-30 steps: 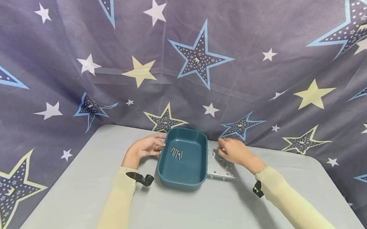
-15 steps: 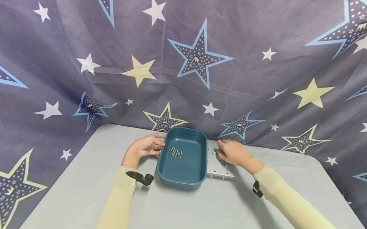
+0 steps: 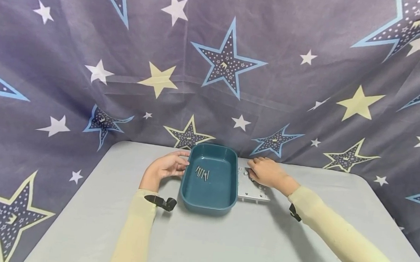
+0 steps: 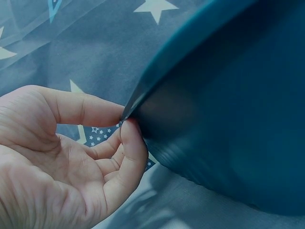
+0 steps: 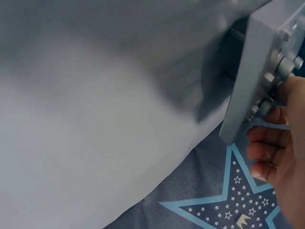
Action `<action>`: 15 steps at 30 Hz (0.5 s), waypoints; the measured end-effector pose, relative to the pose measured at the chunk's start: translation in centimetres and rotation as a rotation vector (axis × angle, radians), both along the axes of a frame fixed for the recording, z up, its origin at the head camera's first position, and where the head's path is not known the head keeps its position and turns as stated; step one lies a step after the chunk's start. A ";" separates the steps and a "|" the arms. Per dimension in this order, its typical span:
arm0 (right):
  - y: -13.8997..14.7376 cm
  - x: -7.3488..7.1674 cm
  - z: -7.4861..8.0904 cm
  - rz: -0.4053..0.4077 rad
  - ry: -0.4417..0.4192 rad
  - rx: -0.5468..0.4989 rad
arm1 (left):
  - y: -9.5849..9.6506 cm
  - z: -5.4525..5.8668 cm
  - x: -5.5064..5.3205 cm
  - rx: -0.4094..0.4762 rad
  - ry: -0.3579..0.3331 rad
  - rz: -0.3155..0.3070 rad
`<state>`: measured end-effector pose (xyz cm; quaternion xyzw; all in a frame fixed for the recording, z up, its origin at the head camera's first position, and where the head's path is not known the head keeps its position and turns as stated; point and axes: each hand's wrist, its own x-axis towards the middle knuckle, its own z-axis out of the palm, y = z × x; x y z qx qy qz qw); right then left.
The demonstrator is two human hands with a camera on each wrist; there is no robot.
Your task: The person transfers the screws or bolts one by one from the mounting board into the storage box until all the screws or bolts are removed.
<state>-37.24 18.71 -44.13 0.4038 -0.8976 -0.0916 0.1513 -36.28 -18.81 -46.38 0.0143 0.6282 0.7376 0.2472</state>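
Observation:
A deep blue-green rectangular tray [image 3: 208,209] stands on the table, with several small metal screws [image 3: 202,173] lying in its left half. At the tray's left side, my left hand [image 3: 166,167] pinches the rim between thumb and finger, as the left wrist view shows. Right of the tray is a silver metal plate [image 3: 253,193] with several bolts [image 5: 285,67] through it; their ends stick out underneath. My right hand [image 3: 268,172] is over the plate's far right part, thumb and forefinger curled at a bolt. The fingertips are partly hidden.
A pale grey cloth covers the table [image 3: 216,245]. Behind it hangs a dark curtain [image 3: 286,91] with stars, close to the table's back edge. Black wrist straps [image 3: 161,202] sit on both sleeves.
The head view has tilted slightly. My right hand stays at the plate, with only a small shift of the wrist. The left hand, tray and screws keep their places.

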 end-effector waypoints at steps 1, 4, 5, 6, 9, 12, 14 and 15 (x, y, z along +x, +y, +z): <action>0.0 0.0 0.0 0.006 0.003 0.003 | 0.0 0.0 0.0 0.001 -0.001 0.000; 0.1 -0.1 -0.1 0.025 0.014 0.014 | 0.0 0.2 0.1 -0.001 -0.004 0.000; 0.2 -0.2 -0.1 0.032 0.020 0.016 | 0.0 0.2 0.1 -0.002 -0.005 0.002; 0.2 -0.2 -0.1 0.039 0.026 0.018 | 0.1 0.3 0.2 -0.002 -0.006 0.003; 0.2 -0.3 -0.1 0.054 0.037 0.032 | 0.1 0.4 0.2 -0.005 -0.010 0.005; 0.2 -0.3 -0.1 0.071 0.047 0.048 | 0.1 0.4 0.1 -0.009 -0.014 0.005; 0.2 -0.2 0.0 0.081 0.057 0.056 | 0.1 0.3 0.0 -0.010 -0.012 0.003; 0.2 -0.2 0.0 0.084 0.063 0.059 | 0.1 0.3 0.0 -0.010 -0.012 0.002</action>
